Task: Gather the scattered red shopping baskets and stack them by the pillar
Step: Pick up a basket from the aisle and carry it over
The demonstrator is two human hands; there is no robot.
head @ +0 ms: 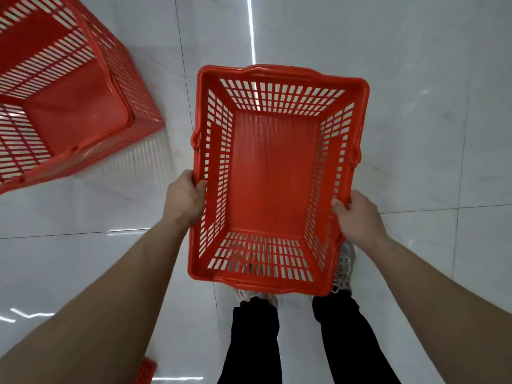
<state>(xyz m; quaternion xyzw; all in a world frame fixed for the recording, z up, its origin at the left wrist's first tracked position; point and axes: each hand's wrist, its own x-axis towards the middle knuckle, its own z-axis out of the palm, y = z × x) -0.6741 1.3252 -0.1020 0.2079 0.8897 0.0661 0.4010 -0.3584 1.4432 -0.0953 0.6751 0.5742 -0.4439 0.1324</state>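
Note:
A red slatted shopping basket point(274, 173) hangs in the air in front of me, open side up and empty. My left hand point(185, 196) grips its left rim near the corner closest to me. My right hand point(357, 214) grips the right rim opposite. A second, larger-looking red basket point(63, 106) stands on the floor at the upper left, also empty, with its handle folded across the top. The corner of another red basket point(146, 371) peeks out under my left forearm at the bottom edge. No pillar is in view.
The floor point(415, 106) is glossy pale marble tile with bright light reflections. My legs in black trousers point(255, 336) and light sneakers point(343, 270) show below the held basket.

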